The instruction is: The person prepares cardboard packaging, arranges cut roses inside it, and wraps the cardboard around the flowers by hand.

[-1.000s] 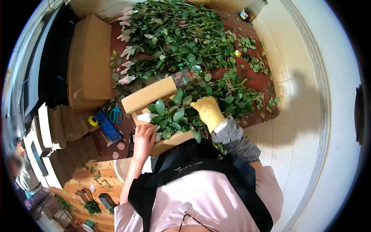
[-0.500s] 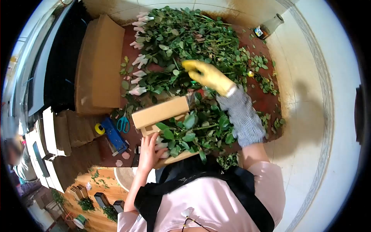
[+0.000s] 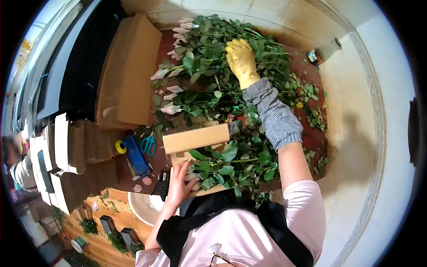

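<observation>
My left hand [image 3: 179, 181] lies at the left end of an open cardboard box [image 3: 195, 139], its fingers closed round the pale flower heads [image 3: 192, 176] of the leafy stems [image 3: 240, 167] inside. Those stems stretch to the right out of the box. My right hand [image 3: 241, 60], in a yellow glove, reaches onto the large pile of stems [image 3: 209, 58] at the back. Its fingers are bent down among the leaves, and what they hold, if anything, is hidden. One pale rose [image 3: 159, 74] juts out left beyond the other heads in the pile.
Scissors [image 3: 148, 144] and a blue tape dispenser [image 3: 136, 155] lie left of the box. Cardboard sheets [image 3: 129, 75] stand at the back left, with stacked cardboard [image 3: 71, 147] nearer. A glass bottle [image 3: 327, 51] is at the back right. A person's sleeve shows at far left.
My right hand has left the stems in the box and moved up to the back pile. One rose there now juts out to the left. My left hand remains at the box. The view has shifted.
</observation>
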`<state>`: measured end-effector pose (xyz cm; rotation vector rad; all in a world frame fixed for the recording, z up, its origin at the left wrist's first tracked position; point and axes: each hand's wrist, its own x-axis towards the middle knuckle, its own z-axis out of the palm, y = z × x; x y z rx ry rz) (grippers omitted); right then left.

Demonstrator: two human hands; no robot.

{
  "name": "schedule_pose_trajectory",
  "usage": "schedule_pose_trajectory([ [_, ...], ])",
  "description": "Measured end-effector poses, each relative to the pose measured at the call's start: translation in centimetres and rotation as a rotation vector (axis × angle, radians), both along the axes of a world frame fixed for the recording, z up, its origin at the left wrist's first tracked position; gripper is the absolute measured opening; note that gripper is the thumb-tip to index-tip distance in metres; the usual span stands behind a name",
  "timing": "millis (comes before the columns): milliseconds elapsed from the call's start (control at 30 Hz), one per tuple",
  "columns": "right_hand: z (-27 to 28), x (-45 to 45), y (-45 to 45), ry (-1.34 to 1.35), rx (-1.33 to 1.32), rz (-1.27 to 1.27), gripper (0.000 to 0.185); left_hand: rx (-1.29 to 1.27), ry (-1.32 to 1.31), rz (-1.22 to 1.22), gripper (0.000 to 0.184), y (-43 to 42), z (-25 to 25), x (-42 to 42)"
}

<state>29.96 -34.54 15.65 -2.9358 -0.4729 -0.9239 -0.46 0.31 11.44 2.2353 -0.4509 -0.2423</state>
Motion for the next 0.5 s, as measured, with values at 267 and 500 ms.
schedule_pose_trajectory([
  [267, -7.5, -8.2, 0.3, 0.839, -0.131, -0.460, 0.033, 0.144, -0.127, -0.042, 0.068, 0.1, 0.0, -0.1],
  [500, -10.5, -5.6, 4.1, 0.610, -0.382, -0.420, 0.048, 0.239, -0.170, -0.036, 0.069, -0.2, 0.4, -0.4],
])
